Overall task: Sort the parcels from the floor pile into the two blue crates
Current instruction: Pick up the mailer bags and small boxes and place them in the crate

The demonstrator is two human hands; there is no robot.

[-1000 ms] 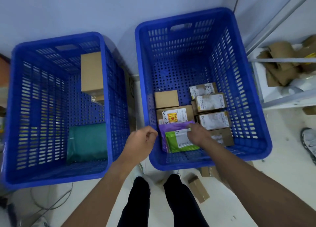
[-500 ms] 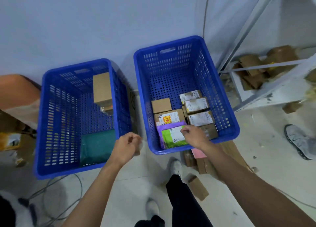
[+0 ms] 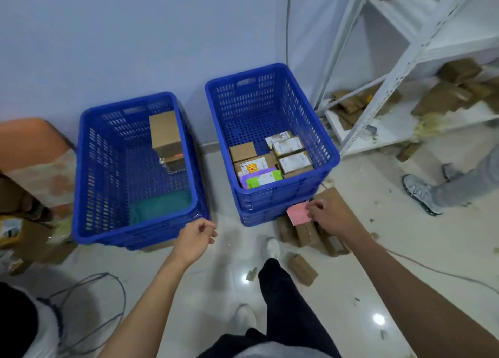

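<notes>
Two blue crates stand against the wall. The left crate (image 3: 81, 174) holds a tall brown box (image 3: 164, 133) and a green bag (image 3: 159, 206). The right crate (image 3: 280, 203) holds several labelled cardboard parcels and a purple and green bag (image 3: 260, 179). A floor pile of brown parcels (image 3: 306, 235) lies at that crate's front corner, with a pink parcel (image 3: 297, 214) on top. My right hand (image 3: 328, 215) pinches the pink parcel's right edge. My left hand (image 3: 198, 236) hangs loosely curled in front of the left crate and holds nothing.
A loose brown box (image 3: 302, 268) lies on the tiled floor by my legs. White metal shelving (image 3: 397, 71) with cardboard scraps stands at the right, and another person's shoe (image 3: 421, 194) is beside it. Cables (image 3: 108, 298) and more boxes lie at the left.
My right hand has left the purple and green bag inside the right crate and come down to the pink parcel on the floor pile. The view has pulled back from the crates.
</notes>
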